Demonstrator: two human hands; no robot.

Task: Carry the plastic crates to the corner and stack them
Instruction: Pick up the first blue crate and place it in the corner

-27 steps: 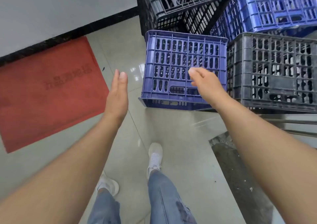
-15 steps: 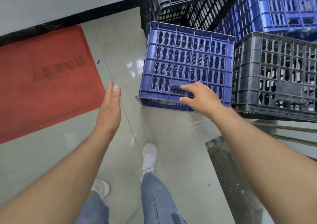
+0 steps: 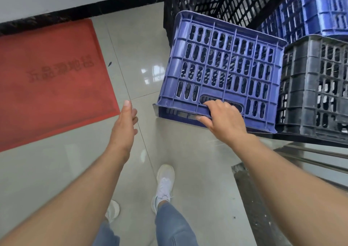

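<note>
Open tiled floor (image 3: 143, 44) runs left of the blue crate (image 3: 222, 66), between it and the red mat (image 3: 50, 72); the left hand (image 3: 125, 122) hangs there, touching nothing. The crate's right side is blocked by the grey crate (image 3: 316, 87) pressed against it, and behind it stand the black crates (image 3: 222, 0) and more blue crates (image 3: 310, 14). Its near face is reachable, where the right hand (image 3: 225, 118) hooks into the handle slot (image 3: 237, 105).
</note>
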